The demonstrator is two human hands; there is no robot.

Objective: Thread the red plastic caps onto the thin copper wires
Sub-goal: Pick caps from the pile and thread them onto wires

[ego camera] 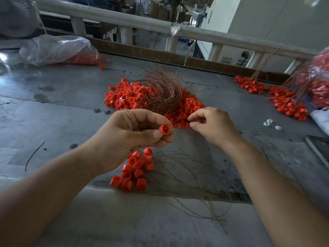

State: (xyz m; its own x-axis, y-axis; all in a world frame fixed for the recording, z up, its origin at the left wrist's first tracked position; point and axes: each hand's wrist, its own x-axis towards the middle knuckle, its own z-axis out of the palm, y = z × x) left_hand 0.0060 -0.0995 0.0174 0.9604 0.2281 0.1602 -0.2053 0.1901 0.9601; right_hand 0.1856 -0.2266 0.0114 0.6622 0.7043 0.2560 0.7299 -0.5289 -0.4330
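Head view, looking down on a grey worktable (53, 107). The person's left hand (131, 138) pinches one red cap (164, 129) between thumb and fingertips, its open end turned right toward the right hand (211, 125). That hand has thumb and forefinger pressed close as if nipping a wire end; the wire itself is too fine for me to make out there, so I cannot tell if it holds one.

To do this step well, I'd say keep the cap steady with its bore facing the wire, grip the wire close to its tip so it doesn't buckle, and feed it straight through.

Counting: one cap in hand; a near cluster of finished caps (135, 168), roughly fifteen, with their wires trailing to the near right; a far pile of loose caps (124, 97), well past a hundred, uncountable. One tangled bundle of copper wires (160, 91) sits on that pile. Another strung heap (284, 102) lies far right, a bag of caps (57, 49) far left, and three small white pieces (270, 123) at right.
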